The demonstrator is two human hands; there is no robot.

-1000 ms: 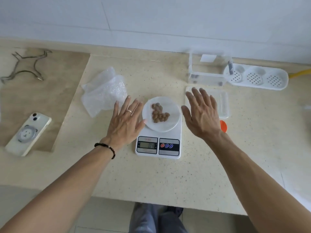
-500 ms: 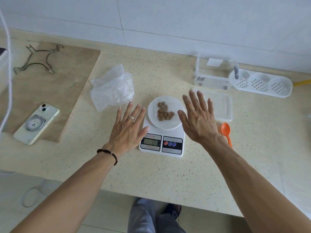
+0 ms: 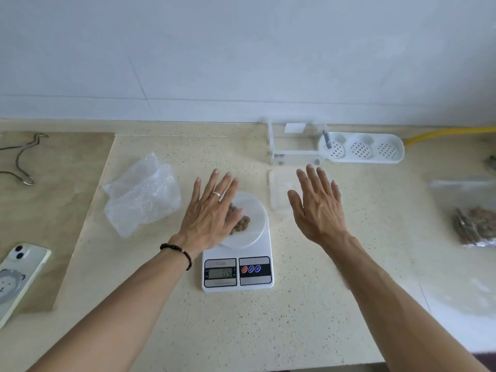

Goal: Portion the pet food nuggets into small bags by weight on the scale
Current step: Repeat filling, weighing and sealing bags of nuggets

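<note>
Nuggets (image 3: 243, 224) in dish (image 3: 253, 224) on scale (image 3: 264, 257), mid-counter. Left hand (image 3: 212, 213) flat, fingers straight, over dish; right hand (image 3: 318, 208) spread, empty, beside it. Risk: pressing dish skews reading or scatters nuggets.

one view only, from a camera on the person's head; it looks forward and down over a speckled counter (image 3: 308, 318), at arm's reach; the scale (image 3: 237, 269) sits near the middle, the wall (image 3: 241, 49) fills the top; both forearms enter from the lower corners; the wide angle bends the edges, with a phone (image 3: 18, 275) cut off at far left
</note>
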